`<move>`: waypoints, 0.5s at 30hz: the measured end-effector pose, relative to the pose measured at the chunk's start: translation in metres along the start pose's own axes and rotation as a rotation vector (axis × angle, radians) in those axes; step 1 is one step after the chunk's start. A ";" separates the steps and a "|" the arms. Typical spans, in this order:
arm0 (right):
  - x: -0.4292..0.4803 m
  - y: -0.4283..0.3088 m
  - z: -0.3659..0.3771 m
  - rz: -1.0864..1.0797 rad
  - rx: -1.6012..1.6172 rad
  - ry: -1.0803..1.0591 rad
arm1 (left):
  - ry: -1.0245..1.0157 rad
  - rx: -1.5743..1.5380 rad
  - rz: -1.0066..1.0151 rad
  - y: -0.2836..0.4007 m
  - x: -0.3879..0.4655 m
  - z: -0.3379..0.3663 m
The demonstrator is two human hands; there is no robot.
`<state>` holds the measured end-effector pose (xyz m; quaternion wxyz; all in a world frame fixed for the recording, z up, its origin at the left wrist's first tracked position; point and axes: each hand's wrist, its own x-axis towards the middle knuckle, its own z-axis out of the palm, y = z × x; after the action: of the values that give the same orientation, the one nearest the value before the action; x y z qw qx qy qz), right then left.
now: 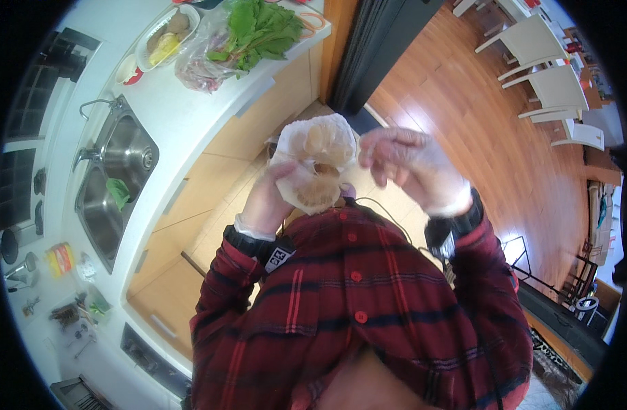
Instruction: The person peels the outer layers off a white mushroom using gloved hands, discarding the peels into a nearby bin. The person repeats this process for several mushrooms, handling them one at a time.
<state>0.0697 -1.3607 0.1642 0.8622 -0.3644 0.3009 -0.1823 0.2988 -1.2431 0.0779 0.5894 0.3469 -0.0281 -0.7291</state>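
My left hand (268, 201), in a clear glove, holds a whitish, partly translucent object (318, 192) by its left side, in front of my chest. It looks like an opened packet or wrapper with pale brown, rounded areas and a dark brown spot near its middle; its exact kind cannot be told. My right hand (403, 161), also gloved, hovers just right of the object's upper edge with bent fingers. It is blurred, and whether it pinches something small is unclear. Dark bands sit around both wrists.
The counter at the left bears leafy greens (265, 33), a plastic bag (203, 61), a white basket (190, 36), a red-and-white cup (129, 70) and orange-handled scissors (313, 24). A green leaf (119, 192) lies in the double steel sink (106, 220). A thin cable (388, 212) hangs near my waist.
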 end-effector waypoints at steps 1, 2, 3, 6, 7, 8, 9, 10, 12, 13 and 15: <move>-0.006 -0.007 0.016 -0.026 -0.022 -0.039 | -0.022 -0.038 0.007 0.000 -0.001 0.003; -0.016 -0.017 0.033 0.020 -0.064 -0.047 | -0.101 0.040 0.014 0.002 -0.001 0.006; -0.027 -0.027 0.047 0.064 -0.071 -0.085 | -0.093 0.050 -0.015 0.004 -0.003 0.008; -0.050 -0.041 0.074 0.004 0.029 -0.347 | -0.142 0.052 0.002 0.007 -0.007 0.014; -0.050 -0.042 0.075 -0.138 -0.089 -0.511 | -0.148 0.072 0.008 0.008 -0.009 0.015; -0.049 -0.042 0.075 -0.148 -0.107 -0.645 | -0.174 0.078 0.021 0.007 -0.011 0.016; -0.047 -0.037 0.075 -0.271 -0.039 -0.778 | -0.119 0.092 0.007 0.007 -0.012 0.015; -0.045 -0.033 0.075 -0.303 -0.004 -0.874 | -0.089 0.093 0.008 0.006 -0.011 0.014; -0.042 -0.023 0.077 -0.414 0.106 -0.982 | -0.074 0.073 -0.001 0.003 -0.011 0.012; -0.040 -0.017 0.079 -0.428 0.152 -0.960 | -0.085 0.054 -0.011 0.003 -0.011 0.011; -0.057 -0.016 0.091 -0.362 0.182 -0.731 | -0.075 0.037 -0.024 0.005 -0.011 0.009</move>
<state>0.0846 -1.2938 0.2489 0.8950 -0.3745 -0.1110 -0.2155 0.2986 -1.2382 0.0919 0.5725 0.3304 -0.0596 -0.7480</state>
